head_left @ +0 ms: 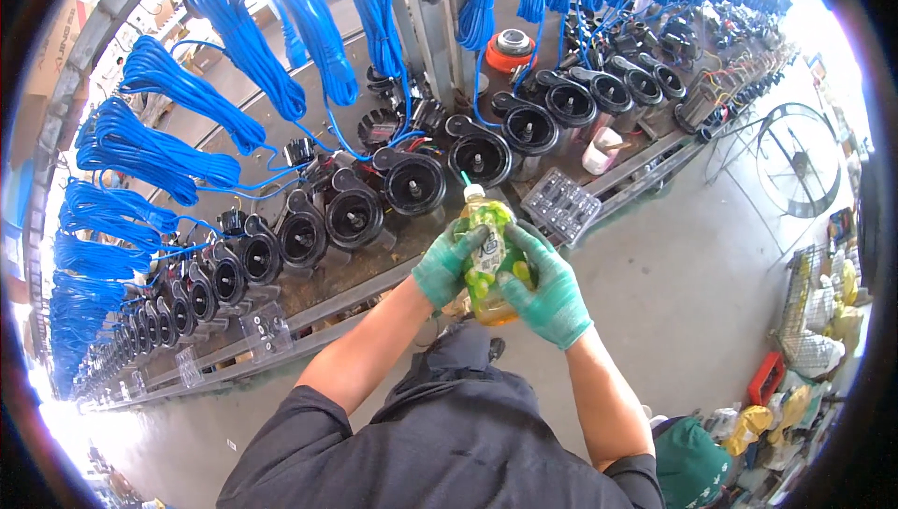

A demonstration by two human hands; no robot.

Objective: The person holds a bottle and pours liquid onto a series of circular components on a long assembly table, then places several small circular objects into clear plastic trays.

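Note:
Between my two green-gloved hands is a clear plastic bottle (485,292) with a green and yellow label and yellowish liquid low inside. A thin teal tube or straw sticks up from its white neck. My left hand (443,266) grips the bottle's left side, thumb on the label. On the other side my right hand (550,292) is wrapped round it, its fingers partly hidden. Just beyond the bottle top stands a black round pump housing (479,155) with a metal shaft at its centre. Both forearms reach up from the lower edge.
A long bench (323,308) carries a row of black motor housings (414,184). Coiled blue cables (374,13) hang above. A clear tray of small parts (559,208), a white cup (601,152) and an orange-red round object (510,52) sit on the bench. At right stand a wheel (798,161) and wire basket (803,303).

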